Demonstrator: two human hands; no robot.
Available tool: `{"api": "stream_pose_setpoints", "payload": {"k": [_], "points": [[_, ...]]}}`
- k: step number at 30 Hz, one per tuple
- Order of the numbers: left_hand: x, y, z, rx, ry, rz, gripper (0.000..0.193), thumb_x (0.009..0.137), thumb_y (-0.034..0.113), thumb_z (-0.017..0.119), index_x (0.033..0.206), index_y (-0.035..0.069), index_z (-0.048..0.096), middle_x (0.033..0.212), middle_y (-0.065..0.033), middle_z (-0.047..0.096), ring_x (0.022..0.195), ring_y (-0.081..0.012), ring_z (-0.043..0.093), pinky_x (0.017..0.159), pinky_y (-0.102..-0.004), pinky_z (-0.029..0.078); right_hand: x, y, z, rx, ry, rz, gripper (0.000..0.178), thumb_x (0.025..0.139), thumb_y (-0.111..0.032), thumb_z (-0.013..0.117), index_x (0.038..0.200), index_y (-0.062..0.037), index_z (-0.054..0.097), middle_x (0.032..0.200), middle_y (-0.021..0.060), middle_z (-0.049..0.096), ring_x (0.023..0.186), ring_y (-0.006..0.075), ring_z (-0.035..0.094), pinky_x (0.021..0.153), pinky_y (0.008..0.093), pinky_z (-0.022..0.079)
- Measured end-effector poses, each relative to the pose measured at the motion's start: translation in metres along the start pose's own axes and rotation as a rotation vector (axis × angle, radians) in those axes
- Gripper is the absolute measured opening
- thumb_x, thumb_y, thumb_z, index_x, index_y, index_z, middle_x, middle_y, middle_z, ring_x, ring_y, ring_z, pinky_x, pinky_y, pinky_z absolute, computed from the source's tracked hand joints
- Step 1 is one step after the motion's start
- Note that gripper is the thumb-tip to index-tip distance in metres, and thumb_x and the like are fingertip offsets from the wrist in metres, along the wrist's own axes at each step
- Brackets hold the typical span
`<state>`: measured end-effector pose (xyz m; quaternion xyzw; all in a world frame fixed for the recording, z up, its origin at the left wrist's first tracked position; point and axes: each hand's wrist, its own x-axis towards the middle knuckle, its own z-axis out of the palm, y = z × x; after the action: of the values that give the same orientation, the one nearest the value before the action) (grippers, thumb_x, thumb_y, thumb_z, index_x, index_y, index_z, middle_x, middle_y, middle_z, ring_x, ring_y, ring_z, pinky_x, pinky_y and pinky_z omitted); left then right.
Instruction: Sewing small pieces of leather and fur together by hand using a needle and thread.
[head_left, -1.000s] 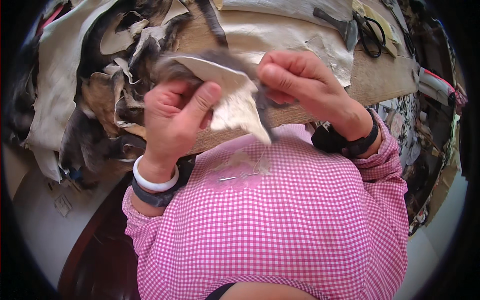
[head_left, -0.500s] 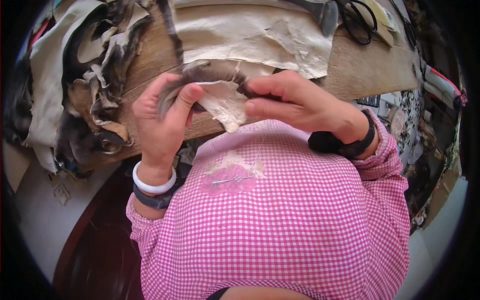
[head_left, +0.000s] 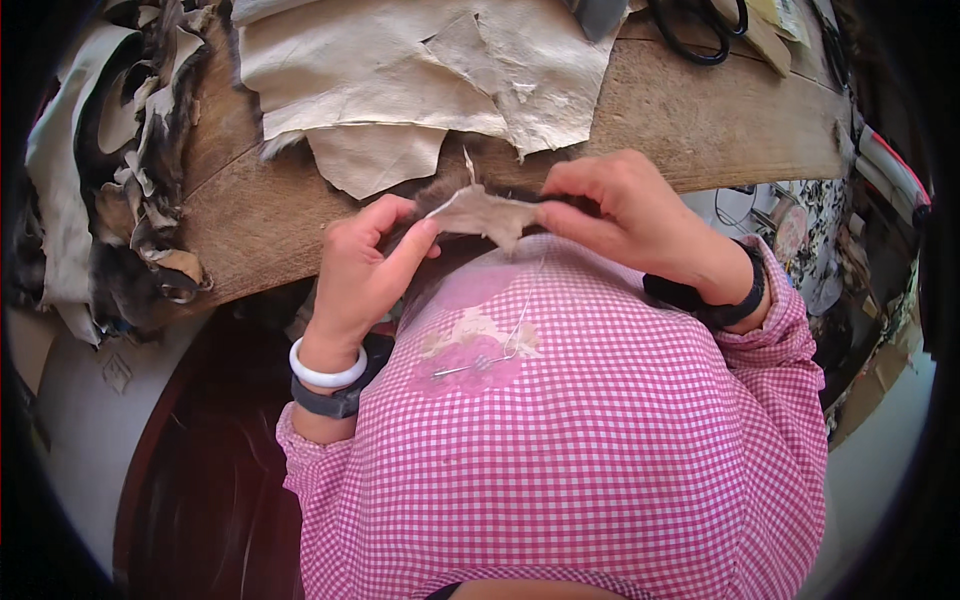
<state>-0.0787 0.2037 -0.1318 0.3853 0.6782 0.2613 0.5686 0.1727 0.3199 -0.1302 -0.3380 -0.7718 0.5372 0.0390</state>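
Note:
My left hand (head_left: 365,265) and my right hand (head_left: 625,215) both pinch a small pale piece of hide with dark fur on its edge (head_left: 485,212), held close to my chest above the front edge of the wooden table (head_left: 700,130). A thin thread (head_left: 522,310) hangs from the piece down to a needle (head_left: 462,368) stuck in the front of my pink checked shirt. A white bangle and a dark band sit on my left wrist, a black band on my right.
Large pale hide pieces (head_left: 420,70) lie spread on the table behind my hands. A heap of fur and hide scraps (head_left: 120,180) fills the left side. Black scissors (head_left: 700,25) rest at the table's far right.
The small piece has been turned and lowered nearer my chest. The view has tipped down, so the table and its hides now sit higher in the picture.

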Motion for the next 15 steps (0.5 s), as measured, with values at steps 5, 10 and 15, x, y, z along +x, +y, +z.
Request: {"api": "stream_pose_setpoints", "payload": {"k": [5,10,15], "points": [[0.006,0.000,0.017,0.066,0.104,-0.057,0.018,0.094,0.014,0.071,0.086,-0.002,0.068,0.064,-0.0025,0.067,0.060,-0.0058,0.062,0.054,-0.0222,0.044,0.000,0.007,-0.006,-0.107,0.104,0.059,0.025,0.088,-0.027,0.065,0.083,-0.0036,0.069,0.070,0.0158,0.065,0.067,0.0362,0.065,0.061,0.0466,0.049],[0.009,0.002,0.017,0.062,0.201,-0.056,0.021,0.094,0.017,0.072,0.084,0.000,0.067,0.063,-0.0025,0.065,0.058,-0.0052,0.059,0.052,-0.0229,0.043,0.006,0.006,-0.008,-0.077,0.120,0.116,0.027,0.089,-0.027,0.065,0.080,-0.0026,0.069,0.068,0.0163,0.065,0.065,0.0360,0.065,0.060,0.0457,0.049],[0.012,-0.001,0.014,0.300,0.300,0.093,0.024,0.090,0.021,0.076,0.081,0.001,0.065,0.059,-0.0045,0.060,0.052,-0.0122,0.057,0.052,-0.0253,0.043,0.013,0.007,-0.002,-0.102,0.177,0.095,0.028,0.089,-0.027,0.065,0.078,-0.0016,0.068,0.066,0.0170,0.063,0.064,0.0364,0.064,0.059,0.0453,0.048]]}}
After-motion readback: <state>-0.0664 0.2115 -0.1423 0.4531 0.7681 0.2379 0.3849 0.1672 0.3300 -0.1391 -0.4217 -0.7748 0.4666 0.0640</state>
